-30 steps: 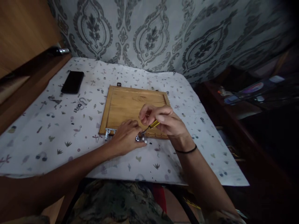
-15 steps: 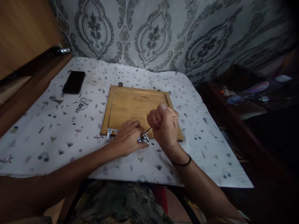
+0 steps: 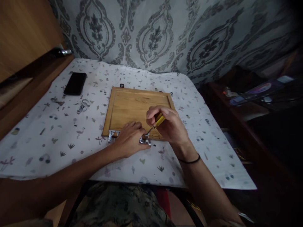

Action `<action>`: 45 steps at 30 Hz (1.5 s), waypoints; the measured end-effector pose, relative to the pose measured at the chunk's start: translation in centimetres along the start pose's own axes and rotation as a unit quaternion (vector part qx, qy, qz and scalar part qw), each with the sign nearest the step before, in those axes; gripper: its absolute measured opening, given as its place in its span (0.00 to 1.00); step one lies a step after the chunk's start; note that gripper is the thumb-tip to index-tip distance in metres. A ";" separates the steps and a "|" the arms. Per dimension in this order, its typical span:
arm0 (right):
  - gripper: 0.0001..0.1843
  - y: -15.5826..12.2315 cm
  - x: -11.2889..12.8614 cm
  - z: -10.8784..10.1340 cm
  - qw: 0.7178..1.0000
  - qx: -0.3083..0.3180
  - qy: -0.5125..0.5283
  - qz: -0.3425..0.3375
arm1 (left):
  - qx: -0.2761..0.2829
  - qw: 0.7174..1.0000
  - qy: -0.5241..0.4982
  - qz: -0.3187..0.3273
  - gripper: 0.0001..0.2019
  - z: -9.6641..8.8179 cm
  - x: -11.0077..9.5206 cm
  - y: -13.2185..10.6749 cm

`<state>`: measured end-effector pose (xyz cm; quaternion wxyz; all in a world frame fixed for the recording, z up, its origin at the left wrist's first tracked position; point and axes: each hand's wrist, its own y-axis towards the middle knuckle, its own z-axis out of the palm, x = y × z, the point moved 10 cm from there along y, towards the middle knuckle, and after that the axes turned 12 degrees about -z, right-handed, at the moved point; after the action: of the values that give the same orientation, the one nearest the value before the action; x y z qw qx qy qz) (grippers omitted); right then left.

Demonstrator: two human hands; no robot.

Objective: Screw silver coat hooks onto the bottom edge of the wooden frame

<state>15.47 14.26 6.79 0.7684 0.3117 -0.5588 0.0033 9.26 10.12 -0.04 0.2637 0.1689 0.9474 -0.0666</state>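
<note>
A wooden panel door [image 3: 137, 105] lies flat on a patterned white cloth [image 3: 59, 132]. Two metal hinges sit on its near edge: one hinge [image 3: 111, 135] at the left corner, another hinge [image 3: 145, 140] near the middle. My left hand [image 3: 129, 138] rests palm down on the near edge between them, fingers curled against the second hinge. My right hand [image 3: 168, 126] is closed round a yellow-handled screwdriver [image 3: 157, 121], whose tip points down at that hinge.
A black phone [image 3: 75, 83] lies at the cloth's far left. Small metal parts [image 3: 81, 107] sit left of the door. A wooden ledge [image 3: 28, 82] runs along the left, a dark shelf [image 3: 248, 104] with clutter on the right. Patterned wall behind.
My right hand has turned on the screwdriver: the wrist rolled from a raised fist back outward, and the yellow handle shows again. The left hand has stayed on the hinge.
</note>
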 end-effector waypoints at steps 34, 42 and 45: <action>0.21 -1.7 2.2 -1.5 0.987 0.049 -0.151 -0.036 | 0.009 1.000 0.013 -0.004 0.16 -0.2 -0.3 -0.1; 0.20 -0.7 1.5 -0.8 0.998 0.038 -0.048 -0.012 | -0.018 1.000 -0.002 0.012 0.15 -0.1 0.1 -0.1; 0.22 0.2 0.0 0.4 0.999 0.045 0.022 0.016 | -0.011 1.000 -0.005 0.011 0.15 0.0 0.0 0.0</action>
<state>15.01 14.23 6.97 0.7656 0.3370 -0.5459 0.0476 9.26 10.11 -0.05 0.2709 0.1765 0.9448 -0.0540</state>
